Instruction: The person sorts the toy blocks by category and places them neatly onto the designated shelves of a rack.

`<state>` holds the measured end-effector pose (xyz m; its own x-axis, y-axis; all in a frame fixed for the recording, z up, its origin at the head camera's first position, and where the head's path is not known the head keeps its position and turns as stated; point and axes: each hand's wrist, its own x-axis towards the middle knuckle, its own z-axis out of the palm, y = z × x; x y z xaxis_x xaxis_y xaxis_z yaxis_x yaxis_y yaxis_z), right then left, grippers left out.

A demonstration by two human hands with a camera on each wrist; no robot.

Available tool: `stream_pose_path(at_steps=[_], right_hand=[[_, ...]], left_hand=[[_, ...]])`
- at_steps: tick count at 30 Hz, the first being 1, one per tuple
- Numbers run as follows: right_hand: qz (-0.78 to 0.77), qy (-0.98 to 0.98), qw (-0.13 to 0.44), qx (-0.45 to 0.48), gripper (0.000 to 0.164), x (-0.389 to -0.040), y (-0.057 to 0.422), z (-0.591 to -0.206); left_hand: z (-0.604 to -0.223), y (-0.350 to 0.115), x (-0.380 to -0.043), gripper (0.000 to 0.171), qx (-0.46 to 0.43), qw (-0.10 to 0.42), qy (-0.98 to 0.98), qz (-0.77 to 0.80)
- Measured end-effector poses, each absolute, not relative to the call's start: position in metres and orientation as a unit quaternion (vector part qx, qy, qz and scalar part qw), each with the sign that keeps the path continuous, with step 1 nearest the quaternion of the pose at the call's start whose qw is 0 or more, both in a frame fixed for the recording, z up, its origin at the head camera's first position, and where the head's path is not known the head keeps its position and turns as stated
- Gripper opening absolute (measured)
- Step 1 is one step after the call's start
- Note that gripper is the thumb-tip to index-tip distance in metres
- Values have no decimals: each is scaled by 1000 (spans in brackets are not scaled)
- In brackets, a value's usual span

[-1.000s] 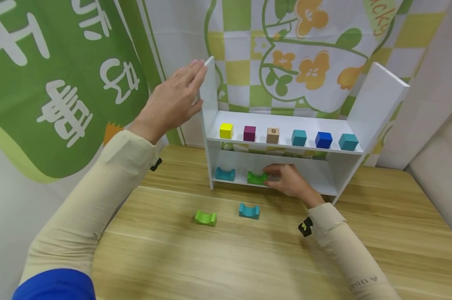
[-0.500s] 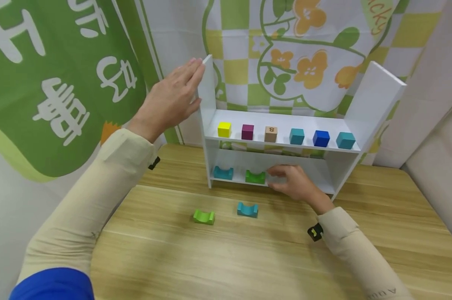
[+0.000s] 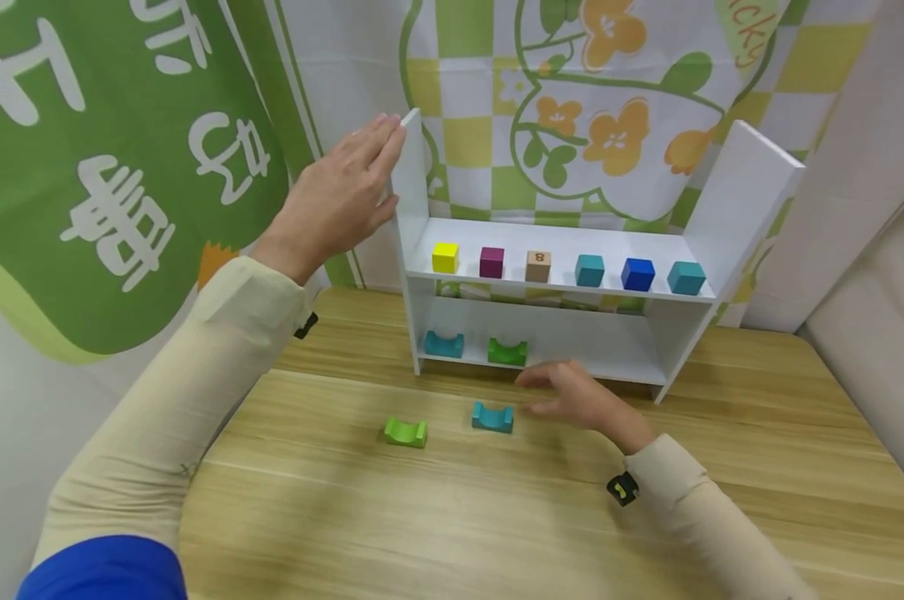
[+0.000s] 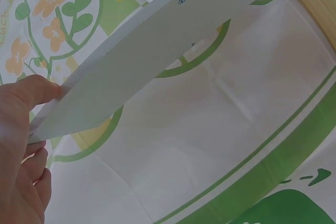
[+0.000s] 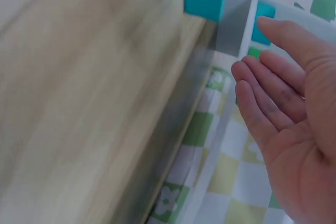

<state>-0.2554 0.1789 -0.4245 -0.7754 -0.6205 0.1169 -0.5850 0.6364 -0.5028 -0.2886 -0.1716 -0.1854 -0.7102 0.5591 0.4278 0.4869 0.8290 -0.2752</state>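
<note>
My left hand point(image 3: 339, 192) rests against the top of the left side panel of a white two-tier shelf point(image 3: 556, 229). Its fingers lie straight, and the thumb touches the panel's edge in the left wrist view. My right hand point(image 3: 581, 398) holds nothing, with fingers loosely bent. It hovers just right of a teal block with a scooped top point(image 3: 492, 417) on the table. A lime-green scooped block point(image 3: 405, 432) lies left of that one. On the lower shelf sit a teal scooped block point(image 3: 444, 344) and a green scooped block point(image 3: 507, 352), spaced apart.
On the upper shelf stands a row of small cubes: a yellow cube point(image 3: 445, 257), a purple one, a wooden one marked 8, two teal and one blue. The shelf stands on a wood-grain table point(image 3: 422, 508) before a patterned curtain point(image 3: 609, 100).
My right hand has let go of the green block on the lower shelf. It has drawn back toward the teal block on the table. The left hand keeps its place on the panel.
</note>
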Motion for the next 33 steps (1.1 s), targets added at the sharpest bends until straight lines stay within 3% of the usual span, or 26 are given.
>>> stream_pose_path(at_steps=[13, 33], right_hand=[[-294, 889, 95, -339, 34, -252, 162, -440], [-283, 894, 49, -344, 26, -250, 158, -453]], left_hand=[[-185, -171, -289, 75, -281, 255, -921, 86], [-184, -170, -289, 74, -278, 255, -920, 105]])
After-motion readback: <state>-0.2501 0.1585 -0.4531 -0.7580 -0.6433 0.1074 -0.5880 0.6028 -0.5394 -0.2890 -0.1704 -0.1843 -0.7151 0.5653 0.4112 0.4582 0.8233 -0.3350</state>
